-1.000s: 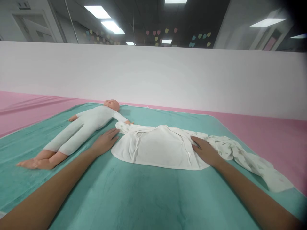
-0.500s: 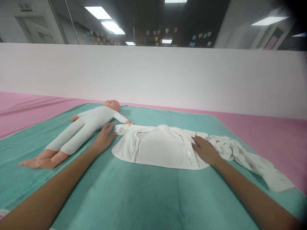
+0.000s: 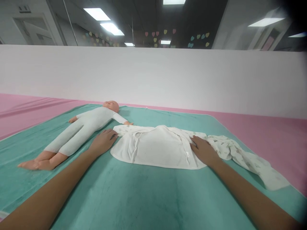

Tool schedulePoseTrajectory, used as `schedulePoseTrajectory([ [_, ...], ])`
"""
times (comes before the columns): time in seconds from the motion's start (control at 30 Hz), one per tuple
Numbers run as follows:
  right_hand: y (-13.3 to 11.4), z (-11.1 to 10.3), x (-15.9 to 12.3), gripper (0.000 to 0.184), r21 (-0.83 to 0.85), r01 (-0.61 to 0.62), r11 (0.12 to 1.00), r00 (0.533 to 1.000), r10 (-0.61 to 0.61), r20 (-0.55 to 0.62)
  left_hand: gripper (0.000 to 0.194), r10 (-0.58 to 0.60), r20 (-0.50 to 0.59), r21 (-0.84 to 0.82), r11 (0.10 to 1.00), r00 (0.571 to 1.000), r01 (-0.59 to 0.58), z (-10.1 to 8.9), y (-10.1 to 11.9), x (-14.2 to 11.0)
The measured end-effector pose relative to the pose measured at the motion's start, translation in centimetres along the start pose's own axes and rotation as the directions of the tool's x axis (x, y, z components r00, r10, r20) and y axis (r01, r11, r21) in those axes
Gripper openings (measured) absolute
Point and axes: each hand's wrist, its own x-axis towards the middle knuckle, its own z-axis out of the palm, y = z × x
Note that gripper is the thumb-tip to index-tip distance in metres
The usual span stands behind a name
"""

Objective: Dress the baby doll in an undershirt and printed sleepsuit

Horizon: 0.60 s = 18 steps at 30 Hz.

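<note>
head: both hands (image 3: 104,141) (image 3: 204,150) on white baby top (image 3: 160,148), l/r edges

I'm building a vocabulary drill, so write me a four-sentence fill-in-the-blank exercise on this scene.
The doll lies to the ____ of the spread garment.
On the garment's right side rests the person's ____ hand.
Past the teal blanket, the floor covering is ____.
Above the white wall, the small coloured cutouts are shaped like ____.

Missing words: left; right; pink; hearts.

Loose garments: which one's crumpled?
The far-right garment, rumpled in a long strip past the right hand; the shirt under that hand lies spread out.
</note>
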Motion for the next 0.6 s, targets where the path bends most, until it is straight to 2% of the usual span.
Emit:
schedulePoseTrajectory([
  [0.13,-3.0,-1.3,-1.0,0.041,-0.012,0.21,0.978,0.968,-0.21,-0.135,0.037,-0.017,-0.024,0.097,0.995,1.0,0.02,-0.1,-0.1,0.0],
  [0.2,-4.7,-1.7,-1.5,0.04,0.032,0.297,0.954,0.95,-0.292,-0.113,0.036,-0.028,-0.062,0.129,0.991,0.998,0.036,-0.2,0.1,0.0],
  [0.3,-6.2,-1.6,-2.1,0.038,0.104,0.372,0.923,0.928,-0.372,-0.016,0.033,-0.04,-0.188,0.175,0.982,0.981,0.073,-0.9,0.9,-0.5],
  [0.4,-6.4,-1.7,-2.5,0.038,0.147,0.358,0.922,0.933,-0.358,-0.026,0.032,-0.033,-0.31,0.201,0.975,0.95,0.1,-2.6,1.5,-1.5],
  [0.47,-6.8,-2.0,-2.8,0.039,0.213,0.321,0.923,0.947,-0.316,-0.057,0.033,-0.027,-0.337,0.196,0.976,0.941,0.098,-4.2,0.8,-2.0],
  [0.53,-8.5,-2.6,-2.9,0.039,0.348,0.244,0.905,0.969,-0.237,-0.064,0.037,-0.069,-0.347,0.162,0.978,0.935,0.133,-6.2,-1.4,-2.3],
  [0.6,-11.9,-3.1,-2.3,0.039,0.562,0.161,0.812,0.983,-0.185,-0.014,0.043,-0.166,-0.339,0.096,0.973,0.926,0.209,-8.3,-4.6,-2.4],
])
